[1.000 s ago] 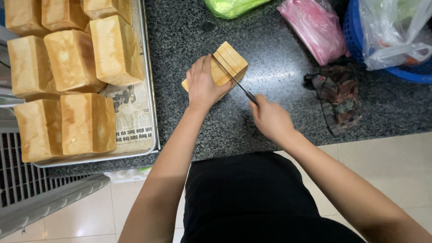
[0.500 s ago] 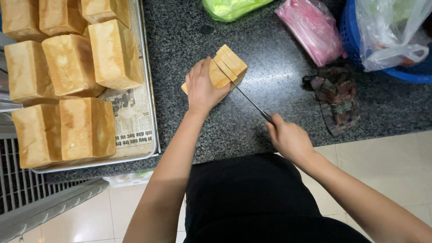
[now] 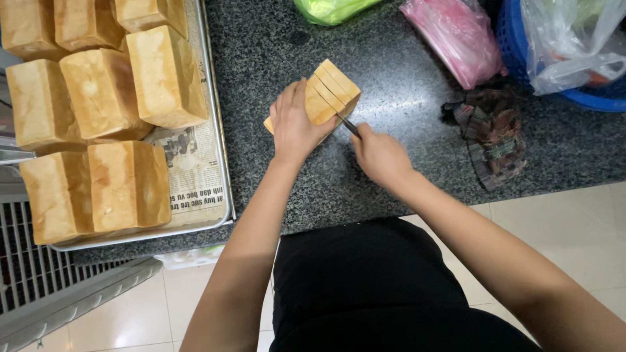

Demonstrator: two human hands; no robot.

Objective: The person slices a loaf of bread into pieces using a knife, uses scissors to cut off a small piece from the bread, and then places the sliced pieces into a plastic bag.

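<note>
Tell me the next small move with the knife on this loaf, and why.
Probably draw the knife back toward the body to deepen the cut: the right hand sits close against the loaf, the left hand steadies the uncut part, and the slices beyond stand cut.

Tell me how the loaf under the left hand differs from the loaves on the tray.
The loaf on the counter is partly cut into slices; the tray loaves are whole. It lies alone on the dark granite, held by the left hand, with the right hand working a knife into it; the tray loaves sit crowded on newspaper, untouched. Both share a golden-brown crust and blocky shape.
</note>
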